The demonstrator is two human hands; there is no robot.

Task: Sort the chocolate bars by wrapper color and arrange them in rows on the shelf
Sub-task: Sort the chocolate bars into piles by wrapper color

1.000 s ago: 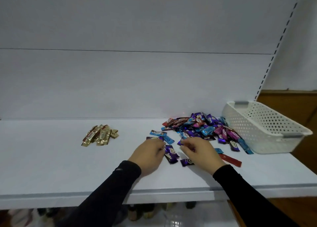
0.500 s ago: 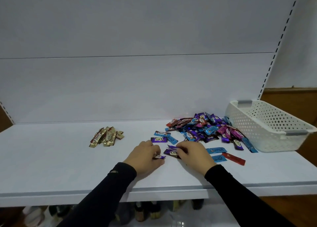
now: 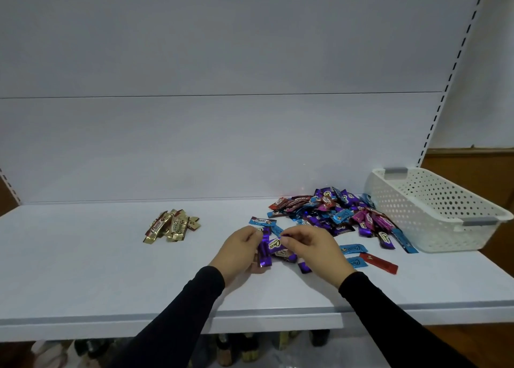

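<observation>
My left hand (image 3: 239, 252) grips a few purple-wrapped bars (image 3: 264, 252) just above the white shelf (image 3: 111, 270). My right hand (image 3: 311, 249) pinches the top end of another purple bar (image 3: 275, 244) that leans against those in the left hand. One more purple bar (image 3: 304, 267) lies under my right wrist. A mixed pile of purple, blue, red and pink bars (image 3: 333, 214) sits behind my right hand. Gold-wrapped bars (image 3: 171, 226) lie grouped at the left. Loose blue bars (image 3: 352, 248) and a red bar (image 3: 378, 262) lie to the right of my hands.
A white perforated basket (image 3: 434, 209) stands at the shelf's right end, against the mixed pile. The shelf's back panel rises right behind the pile. Bottles show on the level below the front edge (image 3: 167, 319).
Both hands have lifted off the shelf and come together. The left hand now holds gathered purple bars upright, and the right hand has brought another purple bar to them.
</observation>
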